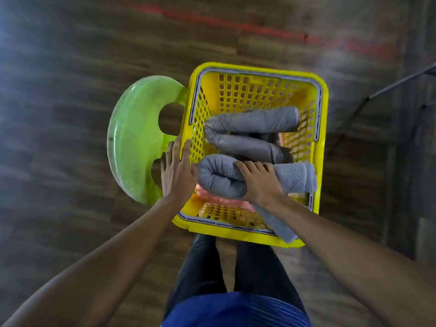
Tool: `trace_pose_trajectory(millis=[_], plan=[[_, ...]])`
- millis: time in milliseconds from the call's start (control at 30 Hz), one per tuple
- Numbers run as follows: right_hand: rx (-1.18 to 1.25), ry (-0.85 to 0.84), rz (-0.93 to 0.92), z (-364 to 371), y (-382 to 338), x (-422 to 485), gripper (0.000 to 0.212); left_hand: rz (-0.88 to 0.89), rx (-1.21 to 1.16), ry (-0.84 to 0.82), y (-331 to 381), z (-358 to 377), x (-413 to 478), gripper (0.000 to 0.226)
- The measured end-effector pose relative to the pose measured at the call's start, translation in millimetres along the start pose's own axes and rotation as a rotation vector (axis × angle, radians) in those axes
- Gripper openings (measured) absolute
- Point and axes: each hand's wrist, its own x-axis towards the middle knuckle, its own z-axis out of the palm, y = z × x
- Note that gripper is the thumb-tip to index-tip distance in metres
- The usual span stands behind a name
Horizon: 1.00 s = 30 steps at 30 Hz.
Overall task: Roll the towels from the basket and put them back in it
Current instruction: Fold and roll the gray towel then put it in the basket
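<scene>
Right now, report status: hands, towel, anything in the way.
Left hand flat on basket rim. Right hand grips rolled towel over basket. Two rolls already inside. Loose tail hangs over near rim.

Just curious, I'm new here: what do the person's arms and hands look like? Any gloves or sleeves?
No gloves: the left hand and right hand are bare, with no watch, ring or band visible. The left forearm and right forearm are bare too; no sleeve shows. Below them appear a blue top and dark trousers.
</scene>
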Motion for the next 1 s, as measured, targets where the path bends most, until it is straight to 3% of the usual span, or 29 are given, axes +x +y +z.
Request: trace_pose_trajectory(millis=[200, 667, 867, 1000], plan=[[-0.031, -0.120, -0.076, 60, -4, 17, 0.094, 0.081, -0.072, -0.110, -13, 29, 14, 0.074], [-0.076, -0.195, -0.009, 108, 9, 37, 0.111, 0.078, -0.110, -0.107, -20, 38, 15, 0.076], [-0.101, -0.412, 0.035, 94, 28, 78, 0.132, 0.064, -0.106, -0.090, -20, 43, 16, 0.077], [-0.022, -0.496, 0.037, 98, 31, 85, 0.128, 0.047, -0.103, -0.076, -18, 46, 15, 0.075]])
